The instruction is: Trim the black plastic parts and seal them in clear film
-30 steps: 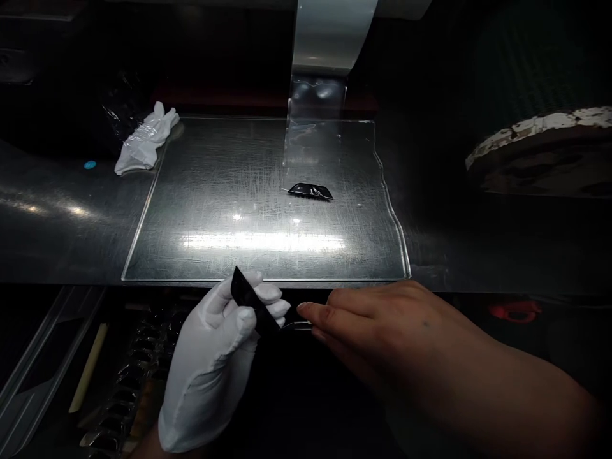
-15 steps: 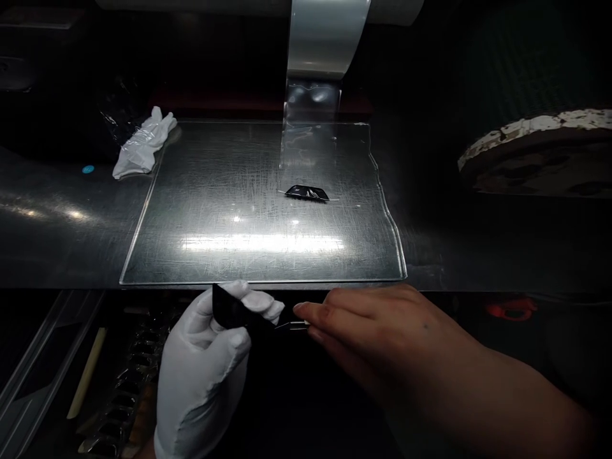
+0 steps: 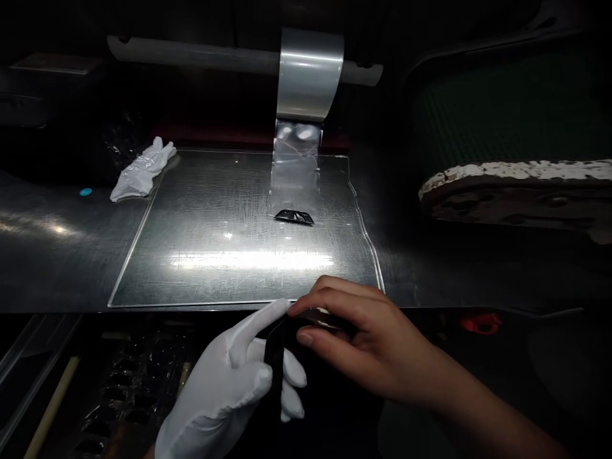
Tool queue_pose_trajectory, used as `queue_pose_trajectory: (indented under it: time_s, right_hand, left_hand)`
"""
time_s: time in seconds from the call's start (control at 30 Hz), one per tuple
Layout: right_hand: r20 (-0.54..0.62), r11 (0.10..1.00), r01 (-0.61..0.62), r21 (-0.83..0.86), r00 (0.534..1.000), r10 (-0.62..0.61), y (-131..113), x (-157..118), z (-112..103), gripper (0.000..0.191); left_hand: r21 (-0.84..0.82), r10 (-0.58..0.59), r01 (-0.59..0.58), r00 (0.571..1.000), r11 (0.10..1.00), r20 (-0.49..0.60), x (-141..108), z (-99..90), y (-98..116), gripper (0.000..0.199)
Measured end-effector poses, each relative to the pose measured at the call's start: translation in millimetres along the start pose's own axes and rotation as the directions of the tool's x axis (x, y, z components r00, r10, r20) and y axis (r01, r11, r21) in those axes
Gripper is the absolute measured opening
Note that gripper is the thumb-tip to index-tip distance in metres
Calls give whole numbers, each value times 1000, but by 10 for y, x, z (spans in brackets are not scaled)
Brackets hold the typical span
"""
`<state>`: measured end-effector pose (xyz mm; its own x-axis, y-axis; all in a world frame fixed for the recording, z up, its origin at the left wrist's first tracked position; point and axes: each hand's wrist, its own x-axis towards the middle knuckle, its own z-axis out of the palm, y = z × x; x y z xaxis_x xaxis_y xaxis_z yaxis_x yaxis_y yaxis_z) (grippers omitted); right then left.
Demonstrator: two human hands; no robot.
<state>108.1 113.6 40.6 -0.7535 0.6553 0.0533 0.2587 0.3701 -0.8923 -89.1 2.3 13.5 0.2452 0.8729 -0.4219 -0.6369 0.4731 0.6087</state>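
My left hand [image 3: 224, 376], in a white glove, grips a thin dark piece [image 3: 274, 347] between thumb and fingers, below the front edge of the bench. Bare and close by on the right, my right hand [image 3: 356, 331] has its index fingertip at the top of that piece, near the gloved index finger. A slim tool [image 3: 327, 319], partly hidden, lies within my right hand's curled fingers. Beyond both hands, a small black trapezoid part [image 3: 294, 217] rests on the scratched clear plate [image 3: 191, 210], at the end of a transparent film strip [image 3: 296, 156].
The film hangs from a roll [image 3: 310, 76] at the back. A crumpled white glove [image 3: 143, 169] lies at the plate's left corner. Rightward stands a green machine part with a chipped white rim [image 3: 516, 170]. Below the bench are wrapped dark pieces [image 3: 115, 395] and a red-handled object [image 3: 480, 323].
The view has shifted. My left hand has turned the dark piece more upright and moved right. My right hand's fingers have spread, with the index fingertip now at the piece.
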Motion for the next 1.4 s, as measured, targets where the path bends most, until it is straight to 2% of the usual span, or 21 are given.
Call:
queue_pose_trajectory:
  time_s: [0.1, 0.2, 0.4, 0.53, 0.6, 0.67, 0.73, 0.77, 0.83, 0.9, 0.97, 1.07, 1.1, 1.13, 1.17, 1.2, 1.23, 1.27, 1.33, 1.4]
  right_hand:
    - [-12, 993, 104, -60, 994, -105, 27, -12, 33, 13]
    - [28, 970, 185, -155, 983, -183, 42, -29, 65, 14]
    - [70, 925, 212, -316, 977, -200, 68, -24, 106, 15]
    - [96, 943, 230, -240, 972, -212, 116, -12, 120, 16]
    - [44, 975, 172, -139, 985, -167, 146, -18, 138, 15]
    - [-20, 999, 45, -20, 999, -46, 168, -29, 175, 10]
    - [-62, 986, -116, 121, 990, 124, 175, -38, 241, 5]
    - [-74, 965, -183, 187, 977, 200, 174, -40, 287, 6]
    - [-81, 916, -274, 292, 948, 309, 170, -39, 401, 9]
    - [-89, 889, -306, 340, 931, 355, 172, -38, 527, 13]
    - [-98, 880, -319, 351, 922, 374, 180, -42, 627, 17]
    - [-97, 875, -331, 353, 917, 386, 174, -70, 648, 24]
    - [-83, 876, -329, 352, 922, 379, 159, -88, 612, 22]
    - [-66, 883, -322, 343, 929, 364, 135, -113, 556, 16]
    - [-51, 894, -313, 320, 937, 346, 103, -142, 485, 9]
    - [-46, 912, -301, 279, 944, 326, 65, -176, 405, 9]
    - [-48, 933, -285, 219, 952, 302, 25, -211, 324, 18]
    - [-54, 955, -260, 140, 961, 270, -14, -245, 247, 25]
    - [-39, 980, -195, -29, 980, 194, -80, -300, 128, 33]
    - [32, 983, -118, -144, 992, 124, -126, -324, 71, 39]
  left_hand:
    - [-35, -24, 25, 999, 999, 27, 4, -11, -8, 64]
    - [-27, -59, 60, 998, 998, 39, 19, 12, 13, 62]
    - [83, -106, 103, 994, 991, 39, 76, 112, 79, 59]
    - [191, -112, 96, 991, 977, 76, 89, 105, 69, 60]
    - [232, -103, 96, 995, 968, 19, 67, 70, 20, 66]
    - [329, -34, 73, 992, 942, -122, 25, 20, -73, 63]
    - [512, 150, -5, 959, 859, -242, -23, -37, -196, 56]
    - [617, 268, -59, 930, 785, -252, -42, -64, -259, 59]
    - [762, 459, -178, 872, 622, -170, -54, -116, -362, 66]
    - [806, 568, -323, 823, 496, -20, -32, -161, -410, 57]
    - [793, 617, -440, 780, 422, 104, 2, -193, -404, 50]
    - [824, 648, -447, 750, 347, 135, 25, -190, -343, 50]
    - [828, 665, -429, 741, 362, 93, 19, -172, -320, 47]
    - [805, 682, -415, 731, 423, 19, 9, -146, -300, 41]
    - [746, 688, -414, 721, 522, -81, -5, -118, -282, 34]
    - [648, 673, -425, 715, 633, -189, -20, -92, -266, 27]
    - [535, 647, -446, 711, 717, -275, -36, -73, -252, 23]
    - [443, 630, -476, 707, 760, -321, -51, -66, -239, 20]
    - [366, 643, -540, 712, 758, -282, -85, -98, -219, 21]
    - [395, 667, -560, 713, 728, -216, -135, -190, -200, 22]
